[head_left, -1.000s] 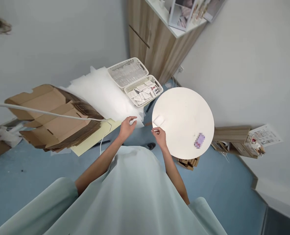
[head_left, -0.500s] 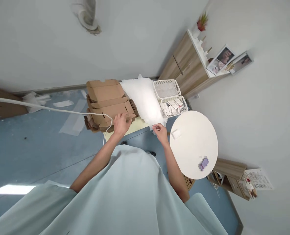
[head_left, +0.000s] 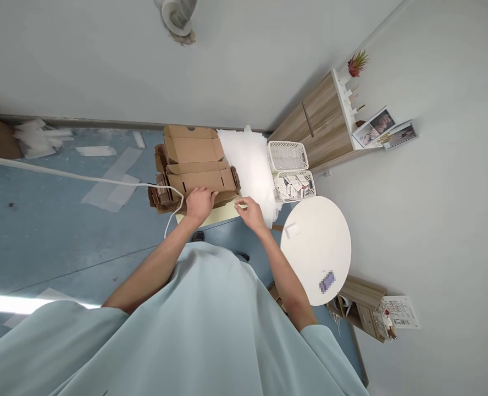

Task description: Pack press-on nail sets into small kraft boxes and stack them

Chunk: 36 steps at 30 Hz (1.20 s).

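A stack of flattened brown cardboard boxes [head_left: 197,149] lies on a pale yellow tabletop [head_left: 221,214]. My left hand [head_left: 200,204] has its fingers curled over the front edge of the upper box, thumb pointing right. Just right of the stack, my right hand [head_left: 250,214] hovers near the table's front edge. Its fingers are bent, with a gap between thumb and index finger, and nothing shows in it. White foam sheets [head_left: 250,162] lie in a pile beyond that hand, beside the boxes.
Two white plastic baskets stand right of the foam; the nearer basket [head_left: 277,195] holds small printed packets. A round white table [head_left: 316,242] is at my right. A white cable [head_left: 116,180] runs in from the left beside my left hand. Wooden cabinets [head_left: 322,121] stand behind.
My right hand has moved left, from the foam's front corner toward the boxes. My left hand stays at the box's front edge. The camera view has turned slightly.
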Available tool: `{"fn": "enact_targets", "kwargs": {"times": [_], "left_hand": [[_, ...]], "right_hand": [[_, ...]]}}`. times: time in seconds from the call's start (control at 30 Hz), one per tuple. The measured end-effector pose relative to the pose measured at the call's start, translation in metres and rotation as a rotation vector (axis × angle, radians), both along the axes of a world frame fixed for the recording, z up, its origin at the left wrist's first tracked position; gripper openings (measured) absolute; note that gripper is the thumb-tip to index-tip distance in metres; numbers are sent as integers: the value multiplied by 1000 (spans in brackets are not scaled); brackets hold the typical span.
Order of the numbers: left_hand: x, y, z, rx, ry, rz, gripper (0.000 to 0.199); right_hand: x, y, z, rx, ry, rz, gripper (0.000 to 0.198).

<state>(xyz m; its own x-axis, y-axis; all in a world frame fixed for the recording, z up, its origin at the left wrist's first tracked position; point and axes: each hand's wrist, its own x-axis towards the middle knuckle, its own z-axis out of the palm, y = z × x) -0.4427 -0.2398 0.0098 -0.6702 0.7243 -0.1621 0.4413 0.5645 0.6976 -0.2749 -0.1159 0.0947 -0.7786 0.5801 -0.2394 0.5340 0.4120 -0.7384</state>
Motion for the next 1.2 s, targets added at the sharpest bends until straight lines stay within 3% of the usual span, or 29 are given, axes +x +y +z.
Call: {"fn": "enact_targets", "kwargs": {"times": [0.2,0.4,0.57,0.7,0.83,0.97,1.2], "left_hand": [[-4,12,1,-98,57,-21,54],[-7,6,0,-28,54,-93,46],[-10,2,9,-47,53,-176,46],[-7,-4,34,42,92,-151,47],[-4,-7,71,210,141,-59,48],[-3,3,112,382,129,-12,49],[25,47,169,554,92,-205,42]], "right_hand": [[-32,-1,-28,176,-187,221,24],[-40,-6,-51,250,-355,272,26],[-38,-6,-55,276,-377,277,26],[-37,-1,-45,229,-332,282,24],[-26,7,-20,168,-136,163,23],[-6,23,29,135,128,-83,25],[48,56,131,225,431,-489,49]]}}
